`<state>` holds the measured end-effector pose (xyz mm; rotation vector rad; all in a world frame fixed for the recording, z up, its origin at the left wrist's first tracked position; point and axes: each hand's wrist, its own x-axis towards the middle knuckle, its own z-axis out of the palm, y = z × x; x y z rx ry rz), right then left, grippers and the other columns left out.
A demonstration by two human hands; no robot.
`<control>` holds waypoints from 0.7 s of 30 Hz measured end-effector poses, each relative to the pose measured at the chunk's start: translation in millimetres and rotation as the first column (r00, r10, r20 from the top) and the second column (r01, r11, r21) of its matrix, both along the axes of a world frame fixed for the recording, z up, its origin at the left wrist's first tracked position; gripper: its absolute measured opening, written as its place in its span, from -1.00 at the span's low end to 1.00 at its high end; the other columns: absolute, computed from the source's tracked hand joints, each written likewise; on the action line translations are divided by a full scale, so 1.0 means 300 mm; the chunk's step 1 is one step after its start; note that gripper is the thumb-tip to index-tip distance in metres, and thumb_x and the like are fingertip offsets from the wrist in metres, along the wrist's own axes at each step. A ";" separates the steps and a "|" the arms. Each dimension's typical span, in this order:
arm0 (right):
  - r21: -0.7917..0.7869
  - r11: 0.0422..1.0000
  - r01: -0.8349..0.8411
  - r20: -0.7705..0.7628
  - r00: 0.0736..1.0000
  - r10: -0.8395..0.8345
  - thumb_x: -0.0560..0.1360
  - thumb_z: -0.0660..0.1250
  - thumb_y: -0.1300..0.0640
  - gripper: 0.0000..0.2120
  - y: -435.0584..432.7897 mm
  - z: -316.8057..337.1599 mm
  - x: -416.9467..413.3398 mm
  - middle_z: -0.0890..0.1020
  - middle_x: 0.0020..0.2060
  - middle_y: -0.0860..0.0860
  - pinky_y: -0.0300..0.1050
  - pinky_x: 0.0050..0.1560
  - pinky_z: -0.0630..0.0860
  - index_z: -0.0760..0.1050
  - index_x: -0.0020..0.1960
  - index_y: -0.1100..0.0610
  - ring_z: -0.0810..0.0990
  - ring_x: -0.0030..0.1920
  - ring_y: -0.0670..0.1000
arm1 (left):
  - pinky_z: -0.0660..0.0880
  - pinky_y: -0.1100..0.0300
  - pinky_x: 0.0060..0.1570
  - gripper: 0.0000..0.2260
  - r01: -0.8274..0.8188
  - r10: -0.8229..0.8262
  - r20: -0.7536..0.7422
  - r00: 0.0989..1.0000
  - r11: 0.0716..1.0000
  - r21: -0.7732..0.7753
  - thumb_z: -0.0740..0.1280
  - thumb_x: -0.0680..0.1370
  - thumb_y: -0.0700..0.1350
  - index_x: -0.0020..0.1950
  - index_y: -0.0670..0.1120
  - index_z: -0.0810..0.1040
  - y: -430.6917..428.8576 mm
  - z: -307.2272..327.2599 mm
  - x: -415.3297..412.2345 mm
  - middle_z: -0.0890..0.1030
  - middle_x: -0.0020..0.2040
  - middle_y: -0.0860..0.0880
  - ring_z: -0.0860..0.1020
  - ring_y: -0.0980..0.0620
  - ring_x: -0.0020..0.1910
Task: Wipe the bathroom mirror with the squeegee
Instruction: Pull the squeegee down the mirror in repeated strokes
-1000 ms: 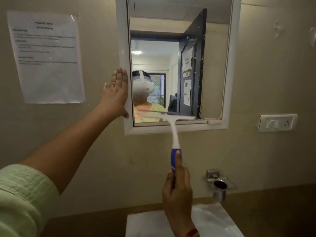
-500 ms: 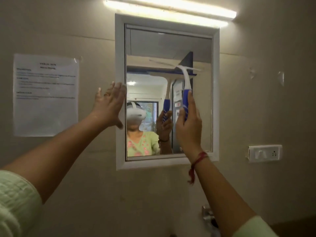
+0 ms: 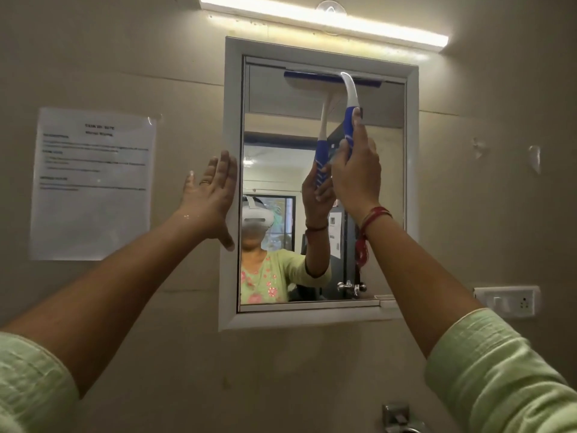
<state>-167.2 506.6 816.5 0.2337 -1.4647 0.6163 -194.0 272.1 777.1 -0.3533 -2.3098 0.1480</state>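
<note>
The bathroom mirror (image 3: 274, 126) hangs on the beige wall in a white frame (image 3: 232, 120). My right hand (image 3: 356, 179) grips the blue handle of a white and blue squeegee (image 3: 351, 98). Its blade lies flat against the glass along the mirror's top edge, right of centre. My left hand (image 3: 210, 198) rests flat with fingers spread on the frame's left side and the wall beside it. The glass reflects the squeegee and my arm.
A tube light (image 3: 324, 23) glows above the mirror. A printed sheet (image 3: 93, 182) is taped to the wall on the left. A switch plate (image 3: 505, 301) sits at the lower right. A metal holder (image 3: 396, 417) peeks in at the bottom edge.
My right hand has carried the squeegee from the mirror's bottom edge up to its top edge. The view has tilted upward. My left hand stays on the frame's left side.
</note>
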 end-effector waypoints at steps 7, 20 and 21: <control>0.023 0.996 0.087 0.011 0.996 -0.087 0.61 0.07 0.12 -0.52 0.011 -0.022 -0.017 0.49 0.03 0.16 -0.42 -0.24 0.33 0.04 0.49 0.06 0.44 -0.19 -0.12 | -0.16 -0.17 0.42 0.39 -0.004 0.004 0.011 1.000 1.000 0.005 0.57 0.11 0.21 0.43 -0.15 -0.49 0.006 -0.002 0.020 -0.47 0.45 -0.11 -0.35 -0.12 0.47; 0.010 0.988 0.153 0.063 0.986 -0.153 0.61 0.04 0.11 -0.50 0.003 -0.044 -0.015 0.47 -0.05 0.15 -0.30 -0.29 0.37 -0.03 0.50 0.03 0.41 -0.31 -0.11 | -0.11 -0.16 0.44 0.36 -0.003 0.003 0.029 1.000 1.000 0.015 0.57 0.13 0.17 0.44 -0.16 -0.46 0.013 -0.004 0.048 -0.44 0.47 -0.12 -0.31 -0.12 0.49; 0.007 0.989 0.148 0.068 0.987 -0.149 0.61 0.04 0.11 -0.50 -0.001 -0.056 -0.018 0.47 -0.04 0.15 -0.28 -0.28 0.40 -0.03 0.50 0.02 0.43 -0.30 -0.09 | -0.11 -0.16 0.44 0.36 -0.004 0.003 0.030 1.000 1.000 0.015 0.57 0.13 0.17 0.44 -0.16 -0.46 0.012 -0.006 0.047 -0.44 0.47 -0.12 -0.31 -0.12 0.49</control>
